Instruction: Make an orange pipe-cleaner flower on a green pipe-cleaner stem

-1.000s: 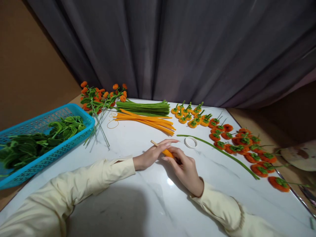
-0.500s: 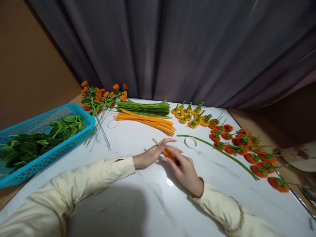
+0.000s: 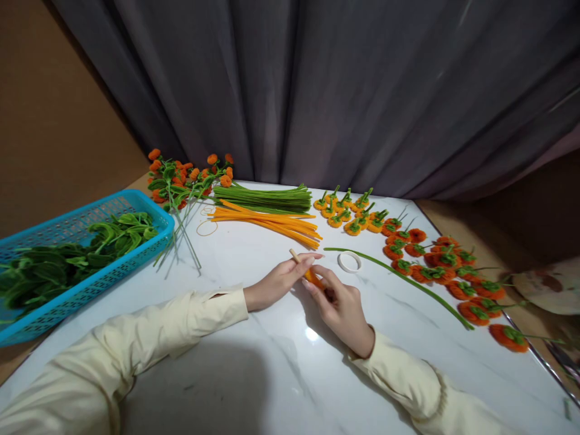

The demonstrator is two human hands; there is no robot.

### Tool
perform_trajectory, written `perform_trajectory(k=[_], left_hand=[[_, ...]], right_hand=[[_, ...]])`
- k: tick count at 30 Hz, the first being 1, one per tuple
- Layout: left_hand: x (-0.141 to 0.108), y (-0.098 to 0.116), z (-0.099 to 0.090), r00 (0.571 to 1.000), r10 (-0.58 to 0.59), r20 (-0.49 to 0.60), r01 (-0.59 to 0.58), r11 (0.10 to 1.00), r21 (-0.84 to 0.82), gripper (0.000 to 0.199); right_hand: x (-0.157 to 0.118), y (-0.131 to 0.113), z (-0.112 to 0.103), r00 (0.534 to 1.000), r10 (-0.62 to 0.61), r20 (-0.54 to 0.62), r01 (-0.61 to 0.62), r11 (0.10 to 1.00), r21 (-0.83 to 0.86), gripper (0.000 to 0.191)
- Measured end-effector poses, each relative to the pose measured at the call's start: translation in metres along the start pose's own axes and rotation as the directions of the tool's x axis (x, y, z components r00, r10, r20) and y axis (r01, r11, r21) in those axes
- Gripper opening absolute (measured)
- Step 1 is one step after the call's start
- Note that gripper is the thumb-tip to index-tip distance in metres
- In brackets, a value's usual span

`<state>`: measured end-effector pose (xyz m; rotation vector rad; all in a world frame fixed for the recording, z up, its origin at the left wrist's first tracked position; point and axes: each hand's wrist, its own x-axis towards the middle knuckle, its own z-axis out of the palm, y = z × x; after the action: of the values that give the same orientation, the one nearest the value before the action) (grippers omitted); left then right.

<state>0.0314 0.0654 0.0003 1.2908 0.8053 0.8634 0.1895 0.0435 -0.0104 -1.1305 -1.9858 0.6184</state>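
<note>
Between my hands is a thin wooden stick (image 3: pixel 294 256) with orange fuzzy pipe cleaner (image 3: pixel 313 278) around its lower part. My left hand (image 3: pixel 278 284) is closed, its thumb and fingers pinching the stick near its upper end. My right hand (image 3: pixel 343 308) has its thumb and curled fingers on the orange pipe cleaner; the lower end is hidden in that hand. Just beyond the right fingers lie a white ring, like a roll of tape (image 3: pixel 349 261), and a single long green pipe cleaner (image 3: pixel 403 286).
Green pipe cleaners (image 3: pixel 263 198) and orange-yellow ones (image 3: pixel 267 225) lie at the back. Yellow pumpkin-like pieces (image 3: pixel 353 227) and orange ones (image 3: pixel 508 338) line the right side. A blue basket (image 3: pixel 131 257) holds green leaves (image 3: pixel 45 269); stemmed orange flowers (image 3: pixel 181 175) lie behind it.
The stick and orange pipe cleaner have shifted slightly right. My right fingers have curled in more, and my left fingers have moved a little along with the stick.
</note>
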Motion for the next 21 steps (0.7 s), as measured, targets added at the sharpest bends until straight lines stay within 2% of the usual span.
perform_trajectory(k=[4,9,14,21], left_hand=[[0.004,-0.002,0.000,0.993,0.031,-0.118,-0.026,0.999,0.040,0.044],[0.007,-0.004,-0.002,0.982,0.028,-0.188,-0.011,0.996,0.092,0.044],[0.012,-0.006,-0.010,0.977,0.039,-0.209,-0.030,0.998,0.047,0.046],[0.017,-0.012,-0.019,0.990,-0.014,-0.139,-0.016,0.978,-0.210,0.042]], right_hand=[[0.001,0.001,0.002,0.989,0.148,0.030,-0.151,0.969,0.196,0.027],[0.002,0.004,0.007,0.947,0.300,0.113,-0.319,0.845,0.430,0.040],[0.007,0.005,0.009,0.920,0.314,0.235,-0.389,0.657,0.646,0.047],[0.016,-0.002,-0.001,0.885,0.274,0.375,-0.459,0.394,0.796,0.034]])
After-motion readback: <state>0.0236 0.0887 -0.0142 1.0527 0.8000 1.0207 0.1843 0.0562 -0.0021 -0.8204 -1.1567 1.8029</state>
